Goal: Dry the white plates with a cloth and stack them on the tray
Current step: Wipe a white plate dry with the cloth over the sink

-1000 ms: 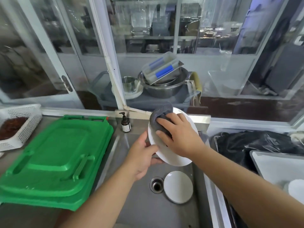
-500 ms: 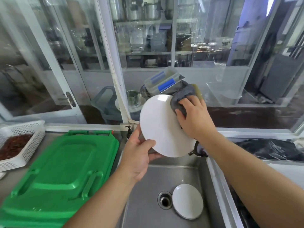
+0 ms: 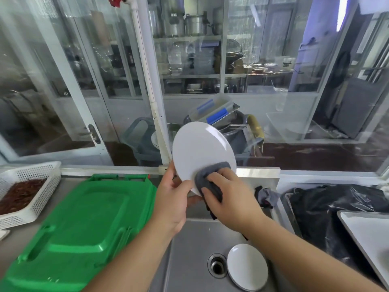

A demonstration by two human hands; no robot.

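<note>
We've got the white plate (image 3: 202, 148) tilted up mid-frame, left hand (image 3: 171, 199) pinching its lower-left rim, right hand (image 3: 228, 199) pressing the grey cloth (image 3: 208, 182) on its bottom edge, and the tray (image 3: 364, 234) sits lower right, nearer our right hand.

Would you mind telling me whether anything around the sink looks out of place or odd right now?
One white plate lies at the bottom of the sink, right beside the drain, rather than on the tray. A crumpled cloth sits at the sink's back right corner. Otherwise nothing looks spilled or broken.
</note>
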